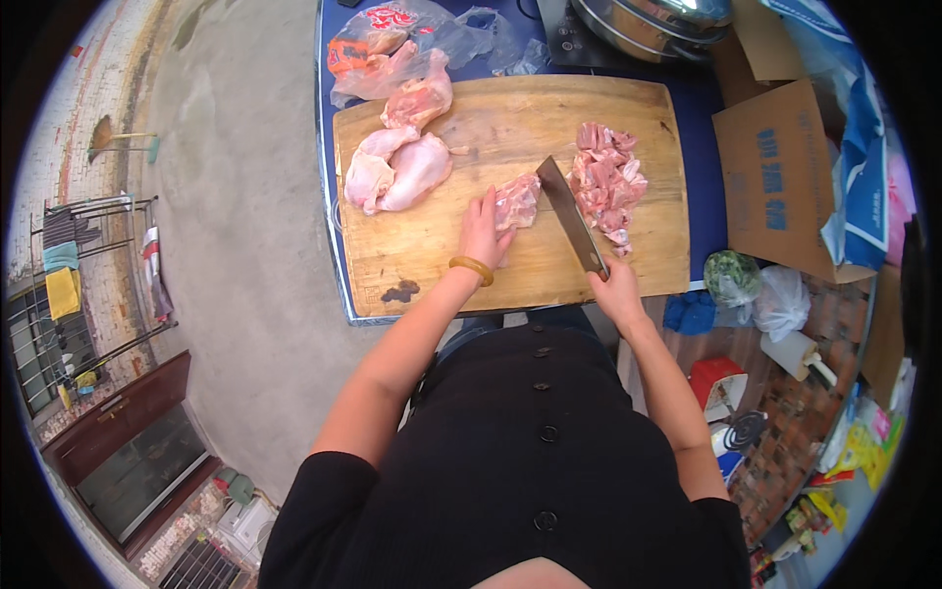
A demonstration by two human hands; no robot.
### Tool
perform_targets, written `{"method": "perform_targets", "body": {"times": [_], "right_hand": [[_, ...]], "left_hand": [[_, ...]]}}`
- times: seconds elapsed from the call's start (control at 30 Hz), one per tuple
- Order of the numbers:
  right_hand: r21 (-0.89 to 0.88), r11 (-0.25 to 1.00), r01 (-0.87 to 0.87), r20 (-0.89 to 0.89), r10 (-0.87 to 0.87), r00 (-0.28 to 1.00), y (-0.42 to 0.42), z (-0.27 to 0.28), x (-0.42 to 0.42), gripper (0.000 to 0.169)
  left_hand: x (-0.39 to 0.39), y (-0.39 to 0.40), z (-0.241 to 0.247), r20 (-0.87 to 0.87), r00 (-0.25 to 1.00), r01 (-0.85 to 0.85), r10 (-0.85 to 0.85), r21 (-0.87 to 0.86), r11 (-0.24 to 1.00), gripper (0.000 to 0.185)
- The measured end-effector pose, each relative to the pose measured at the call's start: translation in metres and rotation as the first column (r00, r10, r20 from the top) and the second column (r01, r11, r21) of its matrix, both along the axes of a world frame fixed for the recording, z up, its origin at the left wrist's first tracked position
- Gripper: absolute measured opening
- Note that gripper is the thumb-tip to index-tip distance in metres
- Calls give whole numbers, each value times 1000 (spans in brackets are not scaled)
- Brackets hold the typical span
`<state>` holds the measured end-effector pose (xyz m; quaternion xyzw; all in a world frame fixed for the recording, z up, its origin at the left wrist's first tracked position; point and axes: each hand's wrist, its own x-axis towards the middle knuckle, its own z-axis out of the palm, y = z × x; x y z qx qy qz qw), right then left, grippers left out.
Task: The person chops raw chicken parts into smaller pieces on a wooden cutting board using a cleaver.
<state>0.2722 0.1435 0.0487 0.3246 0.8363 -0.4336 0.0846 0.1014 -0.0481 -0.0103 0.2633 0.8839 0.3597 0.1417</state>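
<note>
My left hand [482,234], with a yellowish bangle [472,270] at the wrist, holds a piece of raw chicken [518,200] against a wooden cutting board [508,132]. In my right hand [617,293] is the handle of a cleaver [570,210]. Its blade lies between the held piece and a heap of chopped chicken [607,180] to the right. Whether the blade touches the board is hard to tell. Whole chicken legs [397,169] rest on the board's left side. Another leg [419,96] lies at the far left edge, against a clear plastic bag [441,37] containing more chicken.
Beneath the board is a blue-topped table [703,184]. A lidded steel pot [647,29] sits on a black cooktop [563,44] at the back right. Right of the table stand a cardboard box [773,177], a bag of greens [732,278] and a red container [717,383].
</note>
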Motion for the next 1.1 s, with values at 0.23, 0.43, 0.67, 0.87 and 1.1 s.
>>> {"method": "perform_targets", "body": {"times": [0.23,0.43,0.67,0.87,1.1], "right_hand": [[51,984,168,-330,-143,933,-18,82,-34,20],[16,978,210,-604,-157,781,-49,72,-65,19],[365,919,-149,192,82,978,-46,-6,-86,19],[369,908,-198,198,131,971,-48,-5,-87,19],[281,960,-1,102,-29,994,-42,-13,-37,18]], "left_hand": [[-5,-34,18,-220,965,-139,146,47,989,77],[-2,-100,18,-118,957,-251,265,124,960,64],[3,-105,22,52,971,-235,232,81,969,54],[21,-9,21,165,970,-113,180,-350,930,58],[-10,-12,-4,97,989,-51,113,-490,870,53]]}}
